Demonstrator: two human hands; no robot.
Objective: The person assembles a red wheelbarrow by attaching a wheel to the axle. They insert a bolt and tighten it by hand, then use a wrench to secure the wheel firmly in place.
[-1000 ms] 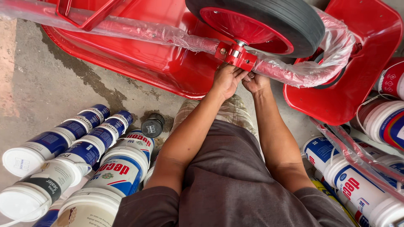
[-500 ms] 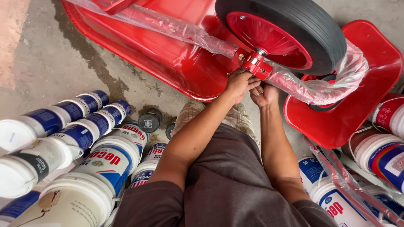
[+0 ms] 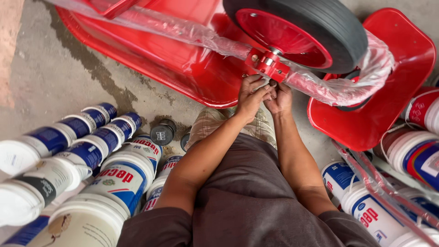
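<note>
While both hands, left hand point(image 3: 250, 97) and right hand point(image 3: 279, 97), are pinching the fastener under the red axle bracket point(image 3: 267, 66), the wheel point(image 3: 302, 32) is likely being fitted; tightening needs steady fingers.

I see the red metal axle bracket point(image 3: 267, 66) clamped on the plastic-wrapped red tube point(image 3: 183, 32), just under the hub of the black rubber wheel with red rim point(image 3: 297, 32). The wheel stands tilted above the overturned red wheelbarrow tray point(image 3: 173, 59), and the bracket's bolt end points down at me.
</note>
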